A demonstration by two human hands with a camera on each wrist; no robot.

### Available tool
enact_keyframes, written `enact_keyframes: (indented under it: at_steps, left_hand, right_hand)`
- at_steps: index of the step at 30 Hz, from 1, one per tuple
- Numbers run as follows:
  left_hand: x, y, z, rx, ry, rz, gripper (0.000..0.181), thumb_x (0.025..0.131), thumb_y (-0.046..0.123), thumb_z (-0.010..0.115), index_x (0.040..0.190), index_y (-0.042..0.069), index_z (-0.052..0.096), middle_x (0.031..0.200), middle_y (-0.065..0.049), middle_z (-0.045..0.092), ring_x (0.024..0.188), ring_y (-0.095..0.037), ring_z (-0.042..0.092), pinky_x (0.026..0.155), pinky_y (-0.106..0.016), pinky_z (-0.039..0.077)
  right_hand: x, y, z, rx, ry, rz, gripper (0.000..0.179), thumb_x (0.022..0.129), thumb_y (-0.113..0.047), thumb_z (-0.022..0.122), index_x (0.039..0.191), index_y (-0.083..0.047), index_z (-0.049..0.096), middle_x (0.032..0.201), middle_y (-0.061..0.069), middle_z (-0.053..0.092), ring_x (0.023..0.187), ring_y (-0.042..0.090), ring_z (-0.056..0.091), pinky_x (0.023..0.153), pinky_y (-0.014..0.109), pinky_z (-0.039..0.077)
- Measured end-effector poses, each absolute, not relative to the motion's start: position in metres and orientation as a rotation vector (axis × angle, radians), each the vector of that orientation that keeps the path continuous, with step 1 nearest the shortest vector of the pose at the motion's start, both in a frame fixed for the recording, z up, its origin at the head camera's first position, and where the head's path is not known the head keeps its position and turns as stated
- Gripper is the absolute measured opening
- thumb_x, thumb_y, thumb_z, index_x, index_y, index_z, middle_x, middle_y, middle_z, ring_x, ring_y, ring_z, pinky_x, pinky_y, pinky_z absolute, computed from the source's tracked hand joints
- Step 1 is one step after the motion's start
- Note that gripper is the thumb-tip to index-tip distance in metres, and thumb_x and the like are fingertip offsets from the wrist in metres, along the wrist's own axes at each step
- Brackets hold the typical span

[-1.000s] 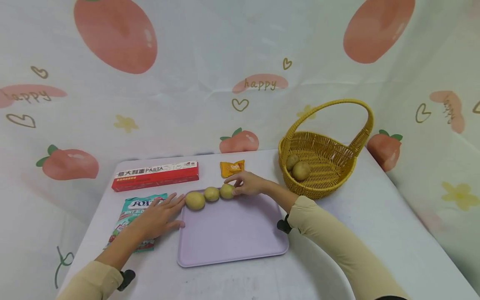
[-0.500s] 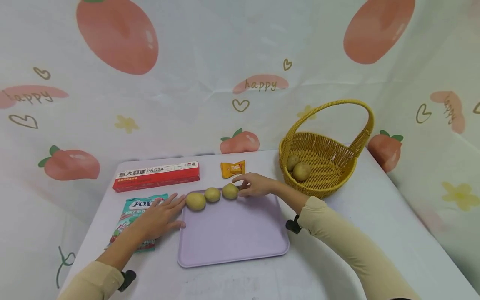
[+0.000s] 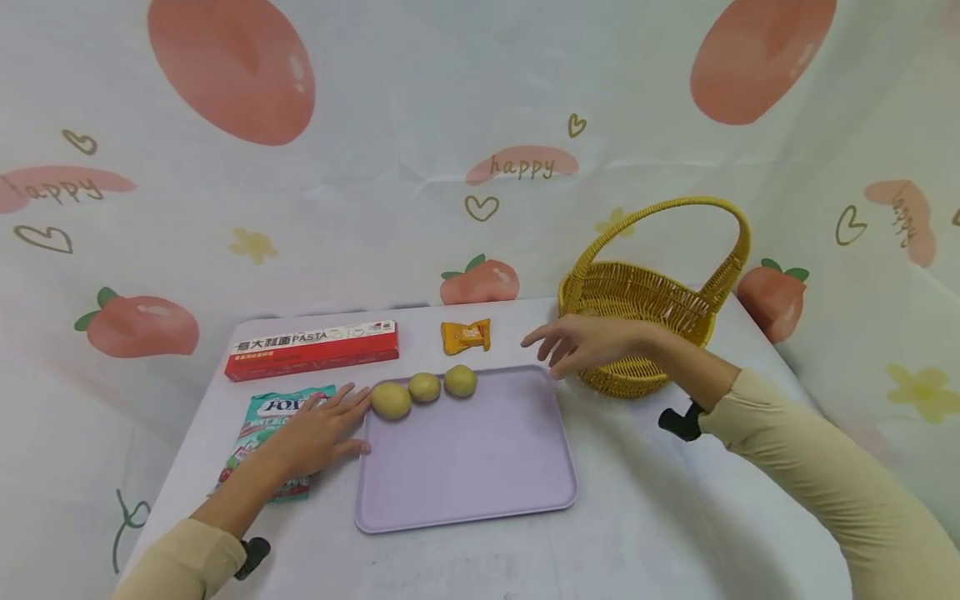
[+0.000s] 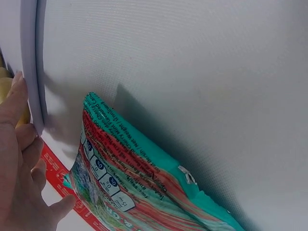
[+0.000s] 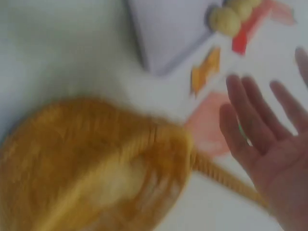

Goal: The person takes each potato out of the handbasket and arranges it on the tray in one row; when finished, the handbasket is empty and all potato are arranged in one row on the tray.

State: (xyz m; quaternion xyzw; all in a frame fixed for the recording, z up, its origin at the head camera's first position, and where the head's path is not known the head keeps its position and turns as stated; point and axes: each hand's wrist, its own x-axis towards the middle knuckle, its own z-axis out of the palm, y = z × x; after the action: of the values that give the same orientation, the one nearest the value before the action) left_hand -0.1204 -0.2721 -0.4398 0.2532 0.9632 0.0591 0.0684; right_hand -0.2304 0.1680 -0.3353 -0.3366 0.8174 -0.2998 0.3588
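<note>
Three potatoes sit in a row along the far left edge of a lilac tray (image 3: 468, 467): a larger potato (image 3: 391, 401) at the corner, a middle potato (image 3: 424, 387) and a right-hand potato (image 3: 461, 381). My left hand (image 3: 318, 437) lies with spread fingers at the tray's left rim, fingertips right by the large potato, over part of a teal candy bag (image 3: 258, 425). Holding nothing, my right hand (image 3: 588, 343) hovers in front of a yellow wicker basket (image 3: 637, 385), fingers loosely bent. Blurred pale potatoes (image 5: 118, 185) show inside the basket in the right wrist view, mostly hidden in the head view.
Behind the candy bag lies a red and white pasta box (image 3: 312, 352). A small orange snack packet (image 3: 466, 336) lies beyond the tray. The basket's tall handle (image 3: 697, 202) arches up at the back right, close to the printed cloth backdrop (image 3: 375, 208).
My right hand has let go of the right-hand potato on the tray and moved right to the basket, covering the potatoes there. My left hand has stayed in place.
</note>
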Motion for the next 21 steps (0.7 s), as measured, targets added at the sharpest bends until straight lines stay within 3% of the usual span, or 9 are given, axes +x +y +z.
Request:
enact_keyframes:
  at_steps: [5, 11, 17, 21]
  left_hand:
    - [-0.119, -0.272, -0.439, 0.767, 2.904, 0.165, 0.078, 0.090, 0.048, 0.068, 0.151, 0.006, 0.042, 0.153, -0.015, 0.044, 0.145, -0.042, 0.030, 0.111, -0.068, 0.025]
    - [-0.119, -0.271, -0.438, 0.777, 2.909, 0.155, 0.077, 0.090, 0.048, 0.069, 0.150, 0.006, 0.043, 0.152, -0.015, 0.045, 0.144, -0.042, 0.031, 0.110, -0.069, 0.026]
    - [-0.120, -0.271, -0.438, 0.782, 2.909, 0.153, 0.076, 0.091, 0.047, 0.067, 0.150, 0.006, 0.043, 0.153, -0.015, 0.043, 0.144, -0.041, 0.031, 0.111, -0.067, 0.026]
    - [-0.121, -0.271, -0.438, 0.796, 2.903, 0.153, 0.076, 0.092, 0.049, 0.066, 0.150, 0.006, 0.043, 0.153, -0.015, 0.043, 0.144, -0.041, 0.031, 0.111, -0.068, 0.026]
  right_hand:
    - [-0.236, 0.202, -0.320, -0.841, 2.055, -0.735, 0.058, 0.093, -0.022, 0.073, 0.143, -0.005, 0.050, 0.123, 0.009, 0.064, 0.117, 0.029, 0.062, 0.099, 0.037, 0.051]
    - [-0.253, 0.240, -0.310, -0.791, 2.023, -0.779, 0.062, 0.092, -0.020, 0.073, 0.145, 0.000, 0.046, 0.133, 0.019, 0.059, 0.127, 0.037, 0.055, 0.103, 0.039, 0.048]
    - [-0.276, 0.274, -0.300, -0.631, 2.091, -0.803, 0.067, 0.096, -0.018, 0.067, 0.152, 0.001, 0.033, 0.149, 0.026, 0.044, 0.139, 0.040, 0.041, 0.111, 0.050, 0.038]
    - [-0.289, 0.289, -0.300, -0.534, 2.107, -0.838, 0.071, 0.099, -0.020, 0.063, 0.155, 0.001, 0.025, 0.155, 0.027, 0.034, 0.140, 0.040, 0.040, 0.110, 0.053, 0.039]
